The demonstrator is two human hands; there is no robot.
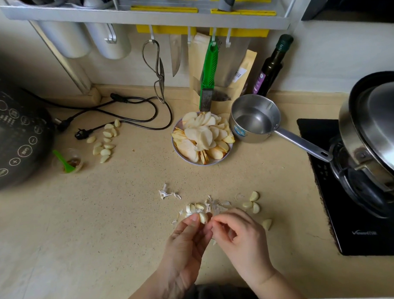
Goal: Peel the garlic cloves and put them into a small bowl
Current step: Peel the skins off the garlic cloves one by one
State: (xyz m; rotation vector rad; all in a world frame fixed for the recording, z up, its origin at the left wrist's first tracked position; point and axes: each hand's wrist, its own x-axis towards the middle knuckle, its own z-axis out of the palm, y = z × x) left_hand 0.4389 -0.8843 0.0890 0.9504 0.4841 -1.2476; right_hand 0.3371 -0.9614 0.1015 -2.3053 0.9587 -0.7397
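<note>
- Garlic clove [203, 217] sits pinched in my left grip [188, 238], thumb and fingers clamped on it just above the bench [104, 221].
- My right grip [237, 232] has its fingertips drawn together at the clove's right side; whether they nip a bit of skin I cannot tell.
- Just beyond my fingers lie a few unpeeled cloves [195, 207] among loose papery skins [216, 206].
- A separate scrap of skin [165, 192] lies a little farther off, to the left.
- To the right of the skins, three peeled cloves [252, 203] sit close together, and one more clove [267, 224] lies nearer, beside my right wrist.
- Farther away, a plate [180, 155] piled with sliced fruit [202, 135] stands mid-bench.
- Touching or just beside the plate on the right is a small steel saucepan [253, 118], its handle pointing right toward the black cooktop [353, 233].
- On the cooktop stands a lidded pot [375, 128].
- Far left, a heap of peeled cloves [105, 141] lies near a black power cord [131, 109].
- Near that heap, a small clear cup [69, 161] holds a green spoon, next to a dark cooker [14, 134].
- At the far wall hang scissors [157, 67] and a green-handled tool [208, 72], with a dark bottle [272, 64] standing to the right.
</note>
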